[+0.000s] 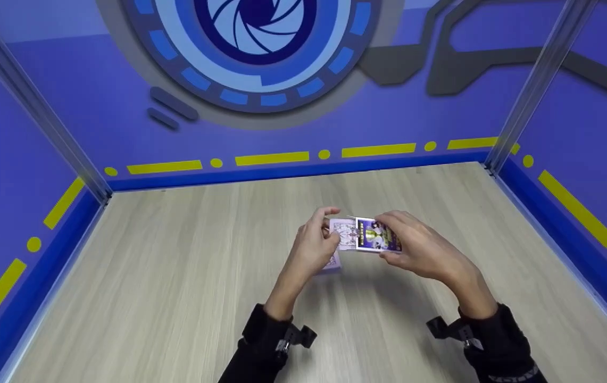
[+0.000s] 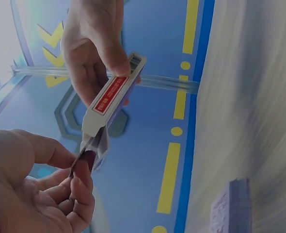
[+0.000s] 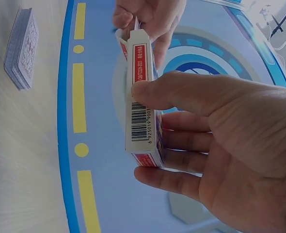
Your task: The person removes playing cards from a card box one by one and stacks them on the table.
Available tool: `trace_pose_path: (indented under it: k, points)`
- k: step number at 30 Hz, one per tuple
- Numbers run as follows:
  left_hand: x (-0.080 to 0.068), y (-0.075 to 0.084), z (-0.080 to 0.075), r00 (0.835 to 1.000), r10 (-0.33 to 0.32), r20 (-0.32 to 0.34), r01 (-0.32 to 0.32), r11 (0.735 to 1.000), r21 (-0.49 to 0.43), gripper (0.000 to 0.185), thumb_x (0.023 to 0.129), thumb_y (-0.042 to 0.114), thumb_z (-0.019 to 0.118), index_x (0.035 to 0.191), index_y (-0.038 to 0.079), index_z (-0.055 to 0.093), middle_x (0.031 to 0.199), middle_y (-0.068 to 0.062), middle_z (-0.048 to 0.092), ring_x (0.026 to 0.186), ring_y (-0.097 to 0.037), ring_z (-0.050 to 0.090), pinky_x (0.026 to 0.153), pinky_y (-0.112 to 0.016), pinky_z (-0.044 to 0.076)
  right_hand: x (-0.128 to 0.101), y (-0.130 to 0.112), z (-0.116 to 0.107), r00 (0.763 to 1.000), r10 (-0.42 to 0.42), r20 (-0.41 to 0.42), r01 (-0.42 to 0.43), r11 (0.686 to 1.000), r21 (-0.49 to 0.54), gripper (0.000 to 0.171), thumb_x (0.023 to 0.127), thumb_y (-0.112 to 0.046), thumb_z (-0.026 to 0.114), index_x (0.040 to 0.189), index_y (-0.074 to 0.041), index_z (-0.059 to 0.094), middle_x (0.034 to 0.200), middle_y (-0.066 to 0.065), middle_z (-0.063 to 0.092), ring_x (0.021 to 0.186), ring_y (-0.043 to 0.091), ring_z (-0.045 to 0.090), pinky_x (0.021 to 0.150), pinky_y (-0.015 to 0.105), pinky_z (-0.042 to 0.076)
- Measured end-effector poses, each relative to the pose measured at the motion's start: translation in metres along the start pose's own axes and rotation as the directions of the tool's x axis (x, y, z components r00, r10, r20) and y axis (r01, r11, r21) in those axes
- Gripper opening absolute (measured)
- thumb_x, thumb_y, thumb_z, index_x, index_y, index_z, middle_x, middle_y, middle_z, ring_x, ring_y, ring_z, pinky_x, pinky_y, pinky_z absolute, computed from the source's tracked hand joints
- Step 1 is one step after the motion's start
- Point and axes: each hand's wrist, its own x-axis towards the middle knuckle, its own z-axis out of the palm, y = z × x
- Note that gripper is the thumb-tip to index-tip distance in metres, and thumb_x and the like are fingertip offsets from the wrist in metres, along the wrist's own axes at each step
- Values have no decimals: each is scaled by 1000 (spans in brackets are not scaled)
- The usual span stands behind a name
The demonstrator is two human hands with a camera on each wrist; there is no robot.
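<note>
My right hand [image 1: 423, 244] holds a playing-card box [image 1: 369, 235] by its long edges, above the table. The box has a purple printed face; the right wrist view shows its white side with a barcode and a red label [image 3: 140, 63]. At the box's open end, my left hand [image 1: 311, 244] pinches a thin patterned playing card [image 1: 344, 233] between thumb and fingers. Part of that card seems to lie inside the box; whether it is one card or more I cannot tell. Below the left hand, a stack of cards [image 3: 23, 48] lies on the table, partly hidden in the head view.
The pale wood-grain table [image 1: 175, 276] is walled in by blue panels [image 1: 282, 138] with yellow dashes at the back and both sides. Metal posts [image 1: 537, 80] stand at the back corners. Each wrist wears a black strap with a small camera [image 1: 300, 336].
</note>
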Motion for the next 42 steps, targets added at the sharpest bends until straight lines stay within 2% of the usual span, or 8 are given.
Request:
trace_pose_path:
  k: [4,8,14,17,19,23,32,42]
  points:
    - [-5,3,-6,998,28,57,-39,981,190,51,91,2,61,141,10,60,124,-5,58,96,-14,54,81,-30,46,0,1,0,1000,6,-6,-6,1000,11,61,83,-7,85,137,1,58,131,13,62,111,25,60,90,45,52]
    - [-9,3,-7,990,63,127,-100,943,318,61,87,12,77,144,9,56,134,-9,45,106,-19,53,88,-32,49,0,0,1,1000,1,9,-1,1000,3,62,82,-9,86,137,1,58,131,13,62,112,24,61,90,44,53]
    - [-11,-1,-2,962,246,121,-272,796,541,67,76,24,94,131,6,61,127,-10,49,115,-22,50,99,-35,46,0,-3,2,1000,7,29,-7,1000,-6,64,82,-8,87,138,1,58,132,13,62,114,25,60,91,43,54]
    - [-11,-1,-2,951,276,137,-300,731,612,68,77,28,93,134,9,62,120,-8,52,110,-21,50,96,-34,45,-1,-3,2,999,21,29,-21,1000,-7,65,82,-5,85,140,2,56,134,15,60,117,26,59,93,44,53]
    - [-12,1,-4,951,271,152,-304,715,630,68,79,30,92,137,10,62,118,-7,52,108,-20,49,95,-33,44,-1,-2,2,999,24,25,-24,1000,-10,65,83,-3,83,141,4,54,135,17,59,117,27,58,93,44,52]
    - [-13,4,-12,955,248,160,-293,733,613,65,83,26,89,139,10,62,121,-8,53,110,-22,49,95,-33,45,-2,-1,1,999,29,13,-29,999,-20,67,83,1,78,144,6,50,137,19,55,118,29,55,93,45,51]
    - [-12,6,-40,972,218,83,-232,865,445,61,83,4,79,139,-1,57,132,-16,50,119,-27,49,102,-38,46,-2,0,-5,998,61,-8,-61,998,-26,72,80,0,73,146,5,47,138,20,51,116,28,51,90,43,48]
    - [-15,2,-63,995,93,22,-94,918,385,66,85,24,86,139,-2,58,129,-14,49,107,-23,50,91,-37,48,-6,7,-10,997,74,-28,-74,997,-2,61,83,-8,75,139,2,53,132,14,55,104,22,50,80,38,47]
